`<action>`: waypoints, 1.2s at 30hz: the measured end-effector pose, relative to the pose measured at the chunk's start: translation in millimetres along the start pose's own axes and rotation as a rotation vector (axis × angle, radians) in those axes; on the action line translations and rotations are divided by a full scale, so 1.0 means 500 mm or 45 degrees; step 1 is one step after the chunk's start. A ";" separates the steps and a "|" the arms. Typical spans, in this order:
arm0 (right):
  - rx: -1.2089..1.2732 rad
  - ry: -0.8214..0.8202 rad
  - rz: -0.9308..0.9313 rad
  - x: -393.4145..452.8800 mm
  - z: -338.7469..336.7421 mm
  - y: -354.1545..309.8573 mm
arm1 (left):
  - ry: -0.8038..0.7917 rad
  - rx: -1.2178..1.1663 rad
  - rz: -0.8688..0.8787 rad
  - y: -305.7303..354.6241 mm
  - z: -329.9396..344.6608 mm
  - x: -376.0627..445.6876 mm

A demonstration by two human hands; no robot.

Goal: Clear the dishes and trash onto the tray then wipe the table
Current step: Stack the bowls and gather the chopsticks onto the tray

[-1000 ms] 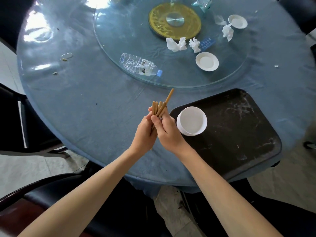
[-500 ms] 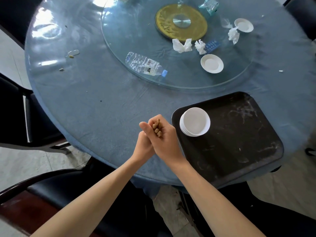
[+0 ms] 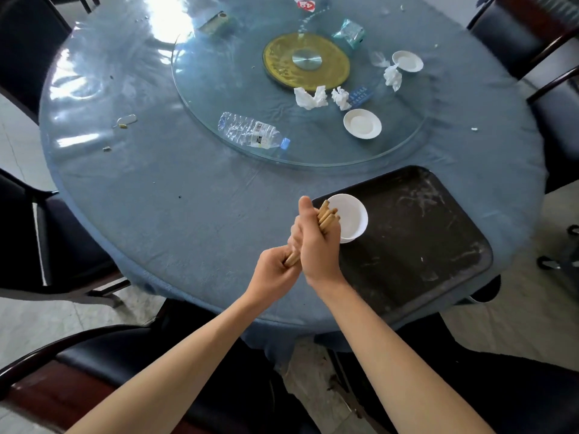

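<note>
Both hands hold a bundle of wooden chopsticks [image 3: 327, 218] over the table's near edge. My right hand [image 3: 315, 245] grips the bundle's upper part, its tips poking out above a stack of white dishes [image 3: 354, 219]. My left hand [image 3: 274, 274] grips the lower ends. The dishes sit in the near-left corner of a black tray [image 3: 423, 239]. On the glass turntable [image 3: 219, 73] lie a plastic bottle [image 3: 252, 134], crumpled tissues [image 3: 310, 98], and two white saucers, one near [image 3: 362, 123], one farther right [image 3: 407, 61].
The round table [image 3: 156, 198] has a blue cloth with crumbs [image 3: 123, 123] at the left. A green packet [image 3: 349, 34] and other wrappers lie at the far side. Black chairs stand at the left [image 3: 28, 233], the near edge and the far right.
The hands shifted right toward the tray with the chopsticks. The bundle, first fanned and uneven, is now gathered in both fists with its ends roughly level.
</note>
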State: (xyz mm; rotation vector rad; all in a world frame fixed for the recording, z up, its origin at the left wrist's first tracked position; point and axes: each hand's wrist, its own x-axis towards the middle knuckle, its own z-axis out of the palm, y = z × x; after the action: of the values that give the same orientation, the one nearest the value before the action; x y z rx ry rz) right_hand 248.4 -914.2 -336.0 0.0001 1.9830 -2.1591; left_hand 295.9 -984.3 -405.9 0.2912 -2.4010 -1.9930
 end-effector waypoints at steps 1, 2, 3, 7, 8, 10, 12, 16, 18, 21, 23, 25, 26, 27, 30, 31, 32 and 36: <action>0.096 0.053 0.046 -0.002 -0.006 -0.016 | -0.037 0.034 -0.032 0.005 0.001 -0.005; 0.164 0.105 0.067 -0.007 -0.012 -0.031 | -0.098 0.060 -0.005 0.000 0.005 -0.010; 0.199 0.153 0.066 -0.013 -0.019 -0.044 | -0.140 0.046 0.029 0.011 0.008 -0.021; 0.123 0.177 -0.012 -0.032 -0.060 -0.070 | -0.190 -0.028 0.067 0.048 0.033 -0.034; 0.052 0.127 -0.033 -0.036 -0.071 -0.069 | -0.194 -0.029 0.043 0.057 0.038 -0.036; -0.123 0.060 -0.023 -0.050 -0.090 -0.062 | -0.203 -0.036 0.007 0.063 0.055 -0.033; -0.308 0.047 0.017 -0.070 -0.111 -0.040 | -0.224 -0.038 -0.012 0.067 0.079 -0.030; -0.588 0.071 -0.002 -0.088 -0.181 -0.008 | -0.305 -0.045 -0.038 0.079 0.148 -0.035; -0.693 0.059 -0.003 -0.071 -0.232 -0.005 | -0.331 -0.088 -0.061 0.092 0.191 -0.029; -0.789 0.027 0.001 -0.021 -0.309 -0.005 | -0.373 -0.137 -0.148 0.099 0.267 0.013; -0.835 0.019 0.041 0.029 -0.363 -0.005 | -0.382 -0.100 -0.167 0.091 0.313 0.047; -0.879 0.021 0.116 0.090 -0.421 0.005 | -0.394 -0.053 -0.190 0.072 0.356 0.072; -0.880 0.020 0.169 0.119 -0.446 0.014 | -0.382 -0.031 -0.222 0.062 0.376 0.080; -0.878 0.006 0.232 0.144 -0.467 0.027 | -0.358 -0.023 -0.259 0.049 0.396 0.087; -0.979 -0.108 0.447 0.195 -0.495 0.078 | -0.235 -0.025 -0.359 0.015 0.454 0.098; -1.027 -0.150 0.509 0.205 -0.496 0.099 | -0.162 0.033 -0.359 0.001 0.471 0.103; -1.072 -0.180 0.557 0.212 -0.495 0.118 | -0.093 0.121 -0.355 -0.013 0.483 0.107; -1.253 -0.275 0.656 0.236 -0.492 0.171 | 0.044 0.435 -0.388 -0.062 0.510 0.115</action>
State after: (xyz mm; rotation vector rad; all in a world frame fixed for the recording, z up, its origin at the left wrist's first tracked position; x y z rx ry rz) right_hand 111.4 -696.4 -460.3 0.1052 2.3432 -0.7276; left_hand 212.2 -749.9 -491.5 0.7287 -2.8102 -1.6343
